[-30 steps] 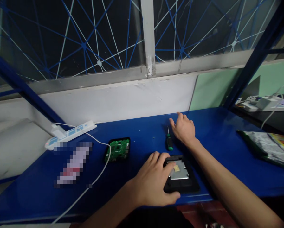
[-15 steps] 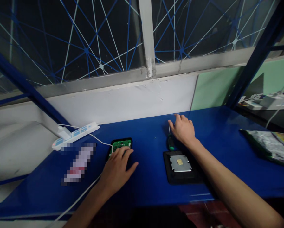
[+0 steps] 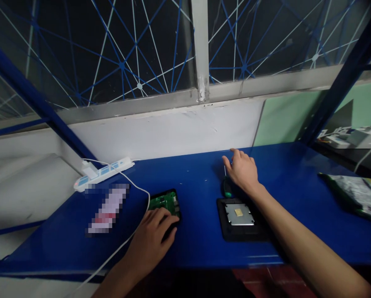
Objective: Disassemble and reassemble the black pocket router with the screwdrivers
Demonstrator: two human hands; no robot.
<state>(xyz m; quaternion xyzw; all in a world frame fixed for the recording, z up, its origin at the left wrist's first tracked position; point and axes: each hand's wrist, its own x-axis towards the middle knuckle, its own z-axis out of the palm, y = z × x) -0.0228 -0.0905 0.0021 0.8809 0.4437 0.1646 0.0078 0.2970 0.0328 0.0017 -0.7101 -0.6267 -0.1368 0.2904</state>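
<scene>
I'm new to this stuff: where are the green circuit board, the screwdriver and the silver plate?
Green circuit board (image 3: pixel 163 202): head view, on its exposed far part.
Screwdriver (image 3: pixel 227 188): head view, on its handle.
Silver plate (image 3: pixel 239 220): head view, on its bare metal face.

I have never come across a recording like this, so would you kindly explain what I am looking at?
There is no machine here, only a person's own bare limbs, seen by a camera worn on the head and looking forward and down. On the blue table, the left hand reaches over the near part of a green circuit board; whether it grips cannot be told. The right hand is open beside a screwdriver and appears to hold nothing. Nearer lies a black panel bearing a metal plate. A white power strip sits far left, a shiny bag at right.
</scene>
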